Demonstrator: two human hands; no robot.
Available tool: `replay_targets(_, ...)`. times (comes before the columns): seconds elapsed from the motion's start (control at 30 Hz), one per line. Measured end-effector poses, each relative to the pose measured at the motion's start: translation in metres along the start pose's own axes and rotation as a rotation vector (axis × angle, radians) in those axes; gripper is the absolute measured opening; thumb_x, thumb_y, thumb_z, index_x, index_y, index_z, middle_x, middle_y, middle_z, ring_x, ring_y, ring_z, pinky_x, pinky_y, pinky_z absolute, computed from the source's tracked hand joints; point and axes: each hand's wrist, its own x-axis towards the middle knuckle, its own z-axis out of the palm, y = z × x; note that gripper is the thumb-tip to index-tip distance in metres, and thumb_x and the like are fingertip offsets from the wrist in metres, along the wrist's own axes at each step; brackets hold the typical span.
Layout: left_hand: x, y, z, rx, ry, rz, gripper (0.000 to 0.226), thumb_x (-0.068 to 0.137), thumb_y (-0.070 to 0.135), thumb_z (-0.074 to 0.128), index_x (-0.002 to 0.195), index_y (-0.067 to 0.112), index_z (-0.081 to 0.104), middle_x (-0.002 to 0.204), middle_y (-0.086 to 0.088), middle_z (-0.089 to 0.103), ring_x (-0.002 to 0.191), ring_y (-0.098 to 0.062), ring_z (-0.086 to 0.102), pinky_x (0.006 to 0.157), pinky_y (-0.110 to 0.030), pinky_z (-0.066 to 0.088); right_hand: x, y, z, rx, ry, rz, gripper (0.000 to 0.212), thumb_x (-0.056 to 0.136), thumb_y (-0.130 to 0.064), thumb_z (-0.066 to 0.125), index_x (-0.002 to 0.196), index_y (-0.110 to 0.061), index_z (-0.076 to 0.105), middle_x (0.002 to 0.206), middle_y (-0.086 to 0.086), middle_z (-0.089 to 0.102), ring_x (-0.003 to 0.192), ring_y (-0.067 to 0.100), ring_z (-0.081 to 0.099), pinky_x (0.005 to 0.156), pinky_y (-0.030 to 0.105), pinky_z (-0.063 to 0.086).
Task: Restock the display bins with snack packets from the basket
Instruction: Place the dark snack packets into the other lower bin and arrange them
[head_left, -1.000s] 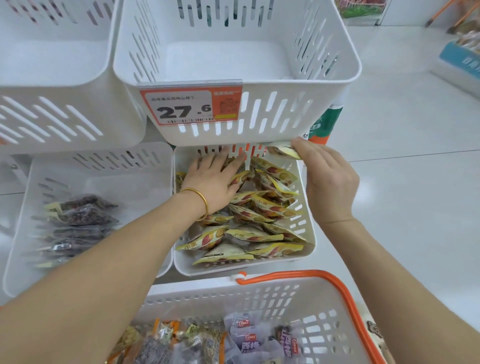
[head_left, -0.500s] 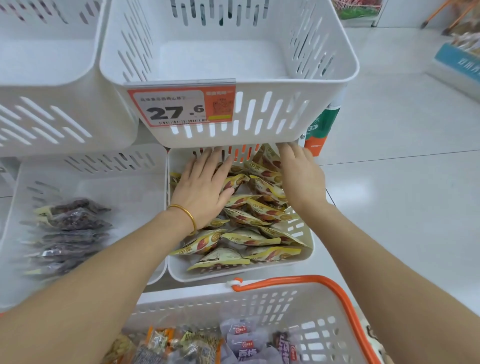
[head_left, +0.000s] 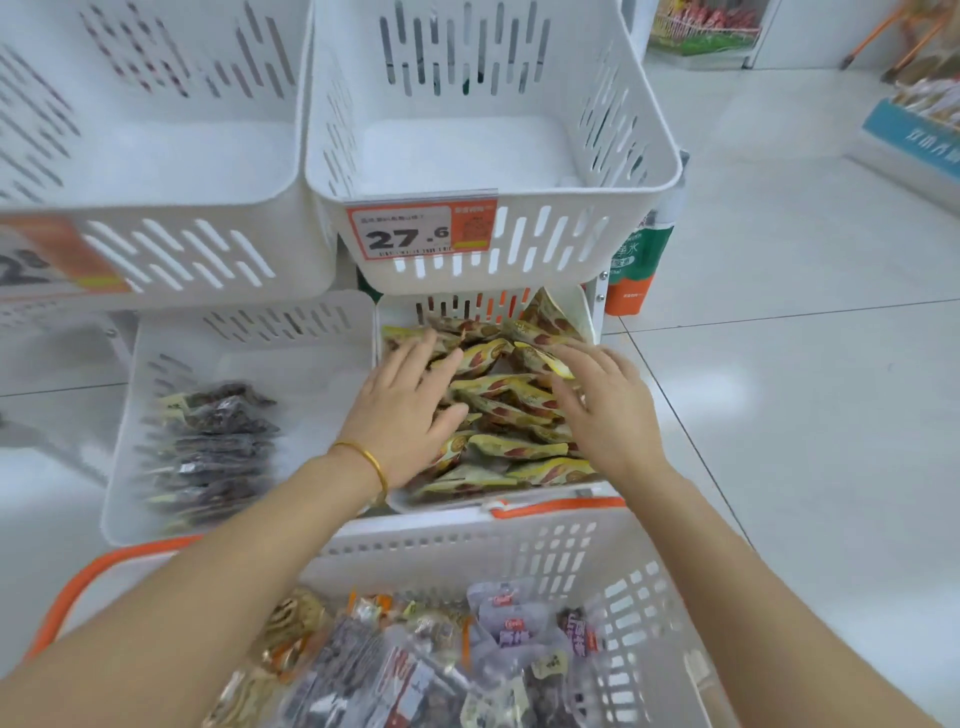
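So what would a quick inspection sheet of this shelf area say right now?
Surface: white slotted display bins in two tiers; upper bin carries a price tag reading 27.6.
Job's things: yellow packets piled in the lower right bin; dark packets in the lower left bin; mixed packets in the orange-handled basket.
Clutter: nothing seen.
Hands: left hand and right hand open, fingers spread on the yellow packets.
Cables: nothing seen.
Surroundings: pale tiled floor; green-and-orange pack beside the rack.
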Motion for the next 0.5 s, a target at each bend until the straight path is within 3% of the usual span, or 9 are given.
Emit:
replay_targets(0.17,-0.115,-0.008,-0.021,-0.133,-0.099,-0.047,0.051,0.099,0.04,0.034,0.146,0.022,0.027,0.158,-0.004,0.007,0.144,-0.023,0.007,0.115,-0.033,0.007,-0.09,-0.066,-0.012,0.203,-0.055,0.064,0.032,0.093,-0.02,0.053,0.124,-0.021,0.061,0.124,-0.002,0.063,0.12,0.024,0.047,0.097,0.035,0.037)
replay_targets(0.37,-0.198,-0.026,-0.033,-0.235,-0.176,-0.21,0.035,0.095,0.022,0.049,0.129,0.014,0.054,0.151,-0.008,0.029,0.139,-0.027,0.024,0.114,-0.034,0.018,-0.163,-0.108,-0.002,0.467,-0.55,0.115,0.029,0.094,-0.011,0.052,0.122,-0.015,0.061,0.122,0.002,0.063,0.112,0.013,0.056,0.092,0.02,0.04)
replay_targets(0.5,-0.226,-0.021,-0.035,-0.218,-0.331,-0.19,0.029,0.092,0.018,0.054,0.12,0.012,0.061,0.131,-0.007,0.053,0.126,-0.023,0.044,0.106,-0.028,0.03,-0.173,-0.116,0.005,0.364,-0.624,0.106,0.029,0.093,-0.008,0.054,0.121,-0.013,0.061,0.112,0.005,0.063,0.098,0.017,0.058,0.087,0.027,0.045)
